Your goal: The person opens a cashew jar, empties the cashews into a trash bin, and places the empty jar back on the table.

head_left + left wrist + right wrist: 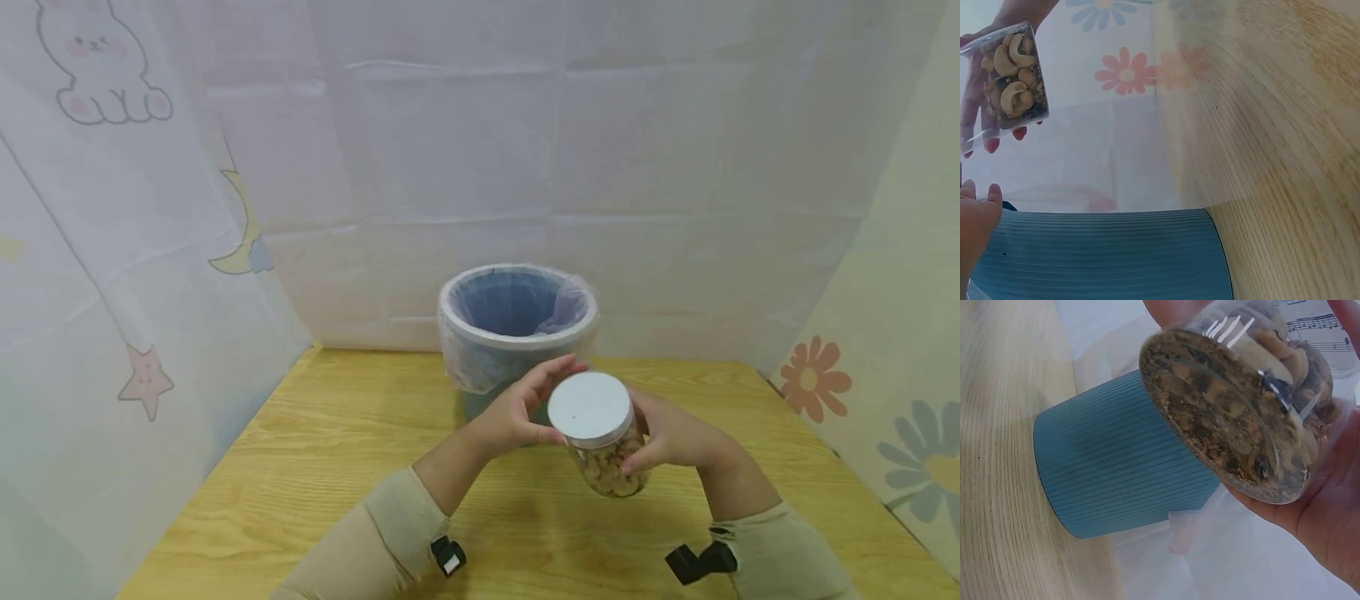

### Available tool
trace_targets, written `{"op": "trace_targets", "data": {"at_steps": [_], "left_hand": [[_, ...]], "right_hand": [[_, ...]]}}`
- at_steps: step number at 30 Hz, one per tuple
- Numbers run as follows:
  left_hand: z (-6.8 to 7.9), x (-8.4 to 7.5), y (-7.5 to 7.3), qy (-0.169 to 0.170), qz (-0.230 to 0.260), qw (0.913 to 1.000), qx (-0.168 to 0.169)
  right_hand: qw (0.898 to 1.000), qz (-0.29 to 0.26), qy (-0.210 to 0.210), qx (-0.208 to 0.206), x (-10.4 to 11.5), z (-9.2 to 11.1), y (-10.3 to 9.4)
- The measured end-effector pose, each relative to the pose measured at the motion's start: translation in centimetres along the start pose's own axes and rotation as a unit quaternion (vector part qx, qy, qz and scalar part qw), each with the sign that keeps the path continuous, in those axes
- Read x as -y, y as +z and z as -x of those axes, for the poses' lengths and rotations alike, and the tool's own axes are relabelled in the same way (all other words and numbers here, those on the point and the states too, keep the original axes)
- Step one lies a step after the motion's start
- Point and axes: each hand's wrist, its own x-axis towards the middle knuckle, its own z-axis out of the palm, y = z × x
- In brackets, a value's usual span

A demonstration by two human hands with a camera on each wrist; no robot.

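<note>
A clear jar [606,468] of cashew nuts, with a white lid [589,407], tilts above the table in the head view. My right hand [678,429] grips its side, thumb across the front. At the lid's left side is my left hand [513,412], its thumb by the rim and its fingers extended behind; whether they touch the lid is hard to tell. Nuts show through the jar [1015,81] in the left wrist view, where part of my left hand [977,222] appears. Brown crumbs cover the base of the jar [1216,419] in the right wrist view.
A ribbed blue bin [1104,256] with a white rim [517,341] and a clear plastic liner [465,362] stands behind my hands. It rests on a wood-grain table [360,467]. Printed cloth [450,150] hangs behind and on both sides.
</note>
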Motion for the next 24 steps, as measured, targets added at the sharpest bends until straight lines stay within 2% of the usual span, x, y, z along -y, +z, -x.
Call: {"op": "trace_targets", "data": {"at_steps": [12,24], "left_hand": [[-0.06,0.03,0.27,-0.013,0.009,0.9997,-0.016],[-0.2,-0.15,0.33,-0.021,0.005,0.9994,-0.025]], "right_hand": [[1.0,-0.022,0.011,-0.005,-0.01,-0.44,0.24],[0.999,0.018,0.015,-0.024,0.07,-0.71,0.37]]}}
